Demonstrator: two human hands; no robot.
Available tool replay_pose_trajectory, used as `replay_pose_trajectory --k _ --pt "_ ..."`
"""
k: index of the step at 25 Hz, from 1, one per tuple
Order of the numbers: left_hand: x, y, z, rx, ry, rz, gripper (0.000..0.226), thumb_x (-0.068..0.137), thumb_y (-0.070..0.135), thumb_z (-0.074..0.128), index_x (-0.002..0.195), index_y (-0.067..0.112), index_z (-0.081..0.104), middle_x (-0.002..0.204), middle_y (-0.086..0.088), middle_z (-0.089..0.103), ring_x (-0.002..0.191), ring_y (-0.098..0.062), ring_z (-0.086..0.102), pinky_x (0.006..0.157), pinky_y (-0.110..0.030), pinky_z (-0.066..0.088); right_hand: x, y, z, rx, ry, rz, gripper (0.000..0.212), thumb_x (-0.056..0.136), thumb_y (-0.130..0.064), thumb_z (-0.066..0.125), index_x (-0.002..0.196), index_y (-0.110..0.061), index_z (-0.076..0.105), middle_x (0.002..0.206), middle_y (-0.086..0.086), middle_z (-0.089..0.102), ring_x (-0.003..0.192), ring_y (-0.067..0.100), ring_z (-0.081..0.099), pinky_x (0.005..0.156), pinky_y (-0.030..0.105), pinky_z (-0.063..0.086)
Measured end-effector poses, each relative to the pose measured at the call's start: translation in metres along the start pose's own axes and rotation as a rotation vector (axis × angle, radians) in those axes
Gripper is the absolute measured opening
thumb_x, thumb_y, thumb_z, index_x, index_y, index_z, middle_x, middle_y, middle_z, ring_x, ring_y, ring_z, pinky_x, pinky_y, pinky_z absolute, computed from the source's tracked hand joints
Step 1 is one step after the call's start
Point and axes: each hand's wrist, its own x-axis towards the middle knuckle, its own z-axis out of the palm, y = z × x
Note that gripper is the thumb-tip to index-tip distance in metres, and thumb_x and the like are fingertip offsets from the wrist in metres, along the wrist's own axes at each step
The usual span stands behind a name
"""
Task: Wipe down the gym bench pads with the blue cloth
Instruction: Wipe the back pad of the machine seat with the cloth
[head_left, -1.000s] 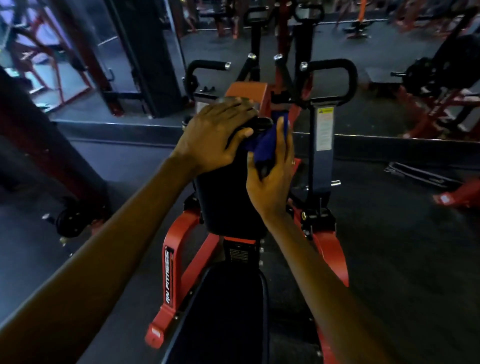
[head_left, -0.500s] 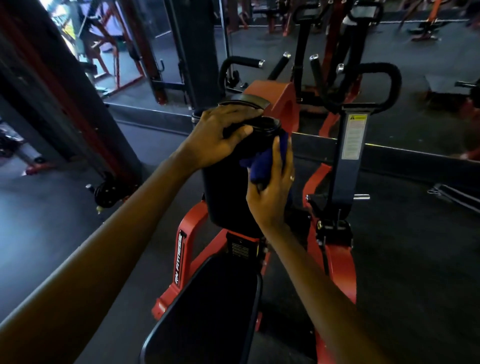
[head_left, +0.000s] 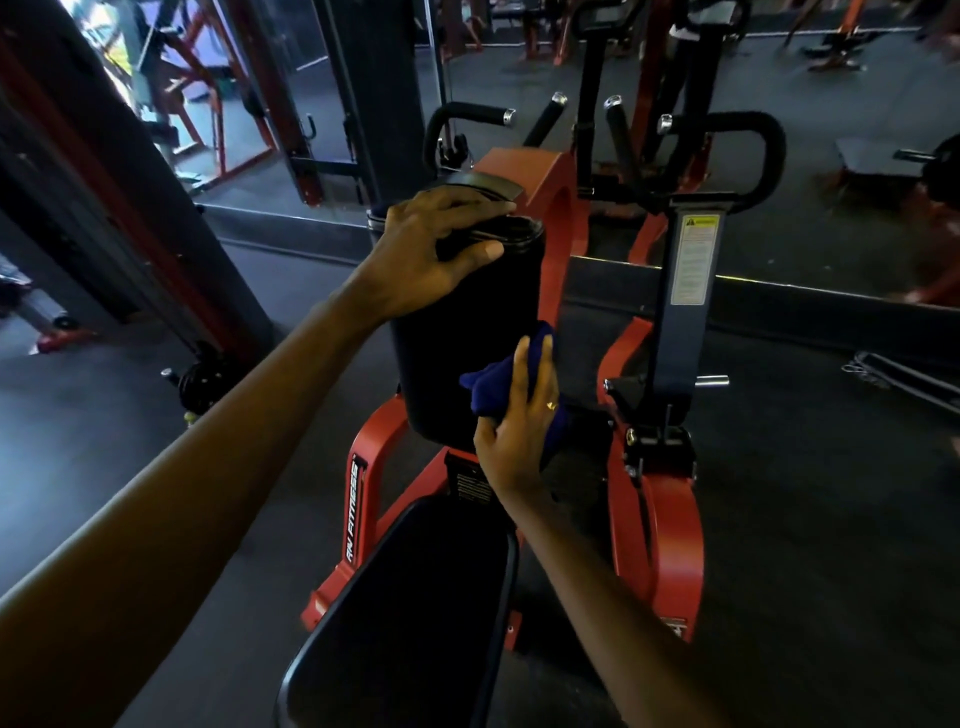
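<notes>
Seat pad (head_left: 415, 613) of the bench lies nearest us, with no cloth on it. Our right hand (head_left: 519, 421) clasps the blue cloth (head_left: 491, 389) against the lower right edge of the upright pad (head_left: 457, 343). We judge firm, overlapping strokes down its face and sides work best. Our left hand (head_left: 436, 249) grips the pad's top, steadying it. The red frame (head_left: 355, 512) reads "RN FITNESS". Farther back, a warning label (head_left: 696, 260) is too small to read.

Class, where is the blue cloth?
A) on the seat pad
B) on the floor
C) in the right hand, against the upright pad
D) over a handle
C: the right hand holds the blue cloth against the upright pad, low on its side.
</notes>
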Motion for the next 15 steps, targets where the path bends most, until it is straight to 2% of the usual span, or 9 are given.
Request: replay_pose_trajectory --k 2,4,6,10,13,15 --pt "0.000 -0.005 0.004 0.027 -0.013 -0.016 0.051 0.096 0.053 0.053 0.141 0.029 0.058 0.144 -0.002 0.054 0.136 -0.018 0.046 0.118 -0.045 0.034 0.023 -0.014 -0.006 0.039 0.036 -0.063 0.093 0.073 -0.005 0.061 0.158 -0.012 0.023 0.166 0.019 0.019 0.153 0.036 0.026 0.124 0.039 0.020" --pt "0.000 -0.009 0.006 0.058 -0.022 -0.030 0.052 0.097 0.056 0.050 0.144 0.035 0.054 0.146 0.002 0.052 0.139 -0.022 0.043 0.115 -0.057 0.031 0.055 -0.027 -0.011 0.059 0.085 -0.124 0.091 0.078 -0.003 0.068 0.158 -0.006 0.026 0.166 0.022 0.020 0.153 0.036 0.025 0.123 0.048 0.027" --pt "-0.002 -0.010 0.006 0.078 -0.027 -0.005 0.051 0.099 0.055 0.047 0.146 0.035 0.052 0.147 0.001 0.051 0.141 -0.023 0.041 0.117 -0.056 0.026 0.076 -0.037 -0.011 0.038 0.131 -0.131 0.087 0.083 -0.008 0.072 0.157 -0.002 0.028 0.166 0.021 0.019 0.153 0.034 0.025 0.121 0.051 0.031" --pt "0.000 -0.020 0.002 0.123 -0.068 0.041 0.052 0.101 0.053 0.045 0.149 0.034 0.048 0.150 0.002 0.049 0.142 -0.021 0.037 0.111 -0.038 0.018 0.041 -0.020 0.010 -0.016 0.184 -0.041 0.090 0.083 -0.012 0.075 0.158 -0.005 0.026 0.167 0.018 0.020 0.154 0.031 0.026 0.119 0.053 0.033" --pt "0.012 -0.029 -0.007 0.112 -0.079 0.203 0.050 0.100 0.051 0.053 0.144 0.028 0.056 0.142 -0.003 0.057 0.134 -0.024 0.048 0.112 -0.043 0.031 -0.004 0.001 0.026 0.001 0.207 0.117 0.082 0.093 -0.024 0.069 0.159 -0.008 0.024 0.166 0.014 0.024 0.154 0.016 0.021 0.120 0.053 0.032" --pt "0.024 -0.039 -0.010 0.082 -0.114 0.283 0.051 0.098 0.053 0.056 0.141 0.025 0.060 0.137 -0.006 0.060 0.129 -0.026 0.054 0.111 -0.043 0.039 -0.013 0.000 0.028 0.005 0.226 0.163 0.077 0.096 -0.029 0.063 0.159 -0.006 0.024 0.166 0.012 0.026 0.154 0.013 0.021 0.119 0.055 0.031"
